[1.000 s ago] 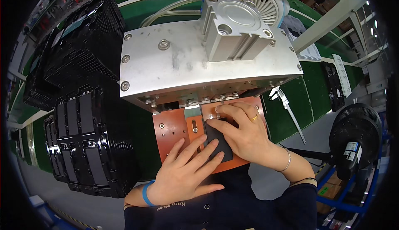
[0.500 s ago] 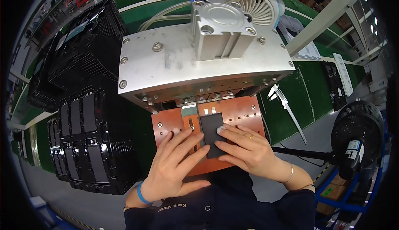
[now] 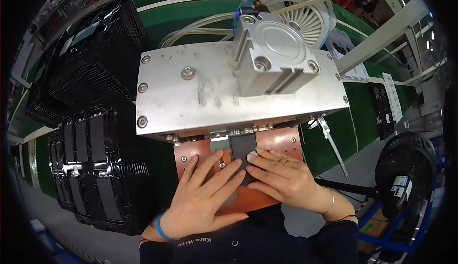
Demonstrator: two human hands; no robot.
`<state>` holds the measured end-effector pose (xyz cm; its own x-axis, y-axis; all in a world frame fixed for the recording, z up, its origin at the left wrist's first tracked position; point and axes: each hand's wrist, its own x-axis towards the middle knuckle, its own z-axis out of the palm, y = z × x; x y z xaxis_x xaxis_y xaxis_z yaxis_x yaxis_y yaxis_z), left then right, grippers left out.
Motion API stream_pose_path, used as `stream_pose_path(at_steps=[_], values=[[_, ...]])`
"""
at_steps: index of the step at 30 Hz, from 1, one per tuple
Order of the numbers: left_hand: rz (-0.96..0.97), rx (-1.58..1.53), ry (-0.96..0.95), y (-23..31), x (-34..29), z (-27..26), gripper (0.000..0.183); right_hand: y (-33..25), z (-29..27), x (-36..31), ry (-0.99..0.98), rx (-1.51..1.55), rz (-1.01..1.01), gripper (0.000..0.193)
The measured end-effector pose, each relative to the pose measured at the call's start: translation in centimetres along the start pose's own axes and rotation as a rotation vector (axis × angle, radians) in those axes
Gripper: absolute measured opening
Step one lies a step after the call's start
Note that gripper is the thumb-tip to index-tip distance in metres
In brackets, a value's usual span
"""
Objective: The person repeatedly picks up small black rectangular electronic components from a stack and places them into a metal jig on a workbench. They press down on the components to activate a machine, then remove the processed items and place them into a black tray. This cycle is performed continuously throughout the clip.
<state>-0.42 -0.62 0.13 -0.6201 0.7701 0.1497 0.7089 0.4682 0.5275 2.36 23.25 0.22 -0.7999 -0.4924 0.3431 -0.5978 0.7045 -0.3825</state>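
Observation:
A flat dark grey rectangular piece (image 3: 244,144) lies on the orange-brown plate (image 3: 281,142) of a metal press (image 3: 205,97), its far end at the press's front edge. The fingertips of my left hand (image 3: 202,197), fingers spread, rest along the piece's left edge. My right hand (image 3: 286,180) lies with outstretched fingers on its right side; one fingertip wears a white cover. Neither hand grips anything. Beside the piece, a greenish block (image 3: 220,144) sits in the plate. The press's overhang hides whatever is beneath it.
Stacked black plastic trays (image 3: 90,164) holding dark flat pieces stand at the left, with more stacks (image 3: 95,49) behind. A caliper (image 3: 331,142) lies on the green table to the right. One black fan (image 3: 405,164) stands right; a white fan (image 3: 305,16) sits behind the press.
The press now fills more of the picture and its front edge sits lower. Two silver tabs at the piece's far end are no longer visible. Both hands stay on the piece.

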Motion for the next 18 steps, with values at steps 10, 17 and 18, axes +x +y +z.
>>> stream_pose_path(at_steps=[10,17,18], values=[[-0.008,0.034,-0.037,-0.37,-0.06,0.41,0.071,-0.45,0.28,-0.12,-0.032,-0.141,-0.036,0.034],[-0.023,0.064,-0.043,-0.21,-0.26,0.60,0.070,-0.57,0.89,-0.57,-0.013,-0.194,-0.058,0.030],[-0.025,0.063,-0.045,-0.20,-0.29,0.61,0.069,-0.54,0.92,-0.56,-0.011,-0.191,-0.055,0.030]])
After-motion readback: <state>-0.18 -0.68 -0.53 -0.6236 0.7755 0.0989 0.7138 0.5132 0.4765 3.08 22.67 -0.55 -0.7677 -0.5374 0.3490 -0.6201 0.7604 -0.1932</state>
